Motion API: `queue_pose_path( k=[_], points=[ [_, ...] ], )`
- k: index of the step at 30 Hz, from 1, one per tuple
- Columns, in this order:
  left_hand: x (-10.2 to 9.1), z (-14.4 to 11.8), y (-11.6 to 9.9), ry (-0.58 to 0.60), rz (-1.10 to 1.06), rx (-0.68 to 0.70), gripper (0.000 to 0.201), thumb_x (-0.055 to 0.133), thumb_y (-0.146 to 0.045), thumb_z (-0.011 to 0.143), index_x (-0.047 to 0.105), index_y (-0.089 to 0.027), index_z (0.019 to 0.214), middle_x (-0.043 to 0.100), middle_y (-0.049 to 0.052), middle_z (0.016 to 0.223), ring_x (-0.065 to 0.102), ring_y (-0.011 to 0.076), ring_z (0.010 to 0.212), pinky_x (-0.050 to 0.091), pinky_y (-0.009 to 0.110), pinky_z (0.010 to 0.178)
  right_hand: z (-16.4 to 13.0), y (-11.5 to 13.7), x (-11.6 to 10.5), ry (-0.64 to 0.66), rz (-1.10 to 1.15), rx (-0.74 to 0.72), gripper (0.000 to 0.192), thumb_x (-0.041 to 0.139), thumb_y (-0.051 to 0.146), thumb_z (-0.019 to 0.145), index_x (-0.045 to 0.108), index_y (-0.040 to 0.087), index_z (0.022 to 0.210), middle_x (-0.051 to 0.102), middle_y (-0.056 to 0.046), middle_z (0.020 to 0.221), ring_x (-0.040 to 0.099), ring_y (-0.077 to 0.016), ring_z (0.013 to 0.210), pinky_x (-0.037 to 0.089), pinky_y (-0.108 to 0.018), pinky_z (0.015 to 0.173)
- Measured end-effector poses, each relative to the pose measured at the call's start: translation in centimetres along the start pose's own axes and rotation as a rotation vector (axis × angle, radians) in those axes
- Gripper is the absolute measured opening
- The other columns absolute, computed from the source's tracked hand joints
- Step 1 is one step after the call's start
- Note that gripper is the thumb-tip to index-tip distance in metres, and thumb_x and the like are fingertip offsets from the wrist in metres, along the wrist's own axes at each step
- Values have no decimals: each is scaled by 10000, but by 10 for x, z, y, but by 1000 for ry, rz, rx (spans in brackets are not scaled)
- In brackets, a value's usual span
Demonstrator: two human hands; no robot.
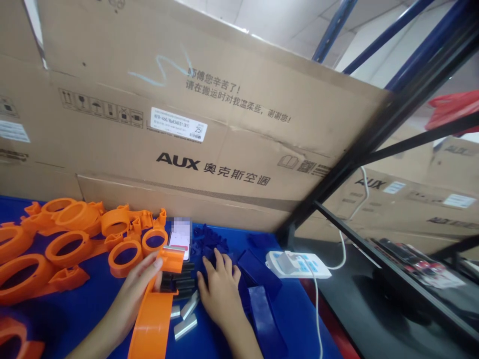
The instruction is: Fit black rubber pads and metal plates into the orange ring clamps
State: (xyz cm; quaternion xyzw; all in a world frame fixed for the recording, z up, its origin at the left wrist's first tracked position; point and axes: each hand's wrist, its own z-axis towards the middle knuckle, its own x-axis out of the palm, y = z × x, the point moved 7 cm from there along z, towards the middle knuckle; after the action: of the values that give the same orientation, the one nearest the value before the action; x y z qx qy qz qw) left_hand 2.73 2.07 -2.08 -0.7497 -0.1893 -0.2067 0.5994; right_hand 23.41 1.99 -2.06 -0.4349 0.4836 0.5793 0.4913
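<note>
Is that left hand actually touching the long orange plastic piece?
Touching. The head view shows the left hand with its fingers wrapped against the upper end of the orange plastic piece.

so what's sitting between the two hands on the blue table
In the head view, a stack of small black blocks lies between the left hand and the right hand, with a few silver metal pieces just below them.

Two hands at the blue table [93, 304], left hand [130, 294], right hand [220, 291], roughly ten orange ring parts [71, 239] left of the phone [180, 238], one white power strip [299, 265] to its right, three metal clips [185, 316] below it.
</note>
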Motion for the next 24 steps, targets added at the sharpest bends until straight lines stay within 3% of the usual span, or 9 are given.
queue_pose_path(
  k=[4, 11, 15, 18, 24],
  points=[
    [-4, 1, 2, -67, 23, -42, 438, 877, -484, 727, 796, -237, 1079, 819, 24, 899, 747, 275, 893, 589, 321, 778, 1, 0, -3, -18, -13, 6, 404, 536, 359, 1002, 669, 243, 1366, 502, -165, 1562, 433, -423, 1393, 344, -620, 1083],
    [-6, 2, 3, -51, 69, -2, 474, 877, -493, 706, 797, -206, 1074, 759, 30, 684, 729, 295, 729, 563, 341, 649, 1, 0, -9, -78, 8, 0, 362, 554, 344, 1001, 696, 225, 1312, 549, -172, 1510, 472, -426, 1341, 373, -623, 1047],
    [-4, 2, -4, -40, 26, 14, 387, 875, -485, 719, 790, -211, 979, 682, -17, 609, 647, 204, 598, 512, 274, 581, 0, 0, -12, -120, 58, -14, 339, 585, 316, 985, 694, 255, 1300, 526, -172, 1516, 440, -433, 1360, 377, -628, 1035],
    [0, -1, -10, -16, -25, 20, 344, 875, -470, 726, 762, -213, 924, 579, -62, 547, 524, 133, 487, 445, 230, 511, -2, 5, -17, -124, 177, -102, 275, 588, 301, 989, 705, 298, 1238, 520, -129, 1512, 414, -397, 1382, 375, -598, 1052],
    [3, -5, -15, -12, -20, 37, 392, 830, -490, 781, 583, -204, 676, 490, -72, 514, 397, 90, 450, 343, 189, 443, -8, 19, -29, 29, 397, -270, 164, 654, 157, 898, 715, 279, 988, 553, -62, 1388, 443, -306, 1332, 362, -492, 1070]
  ],
)
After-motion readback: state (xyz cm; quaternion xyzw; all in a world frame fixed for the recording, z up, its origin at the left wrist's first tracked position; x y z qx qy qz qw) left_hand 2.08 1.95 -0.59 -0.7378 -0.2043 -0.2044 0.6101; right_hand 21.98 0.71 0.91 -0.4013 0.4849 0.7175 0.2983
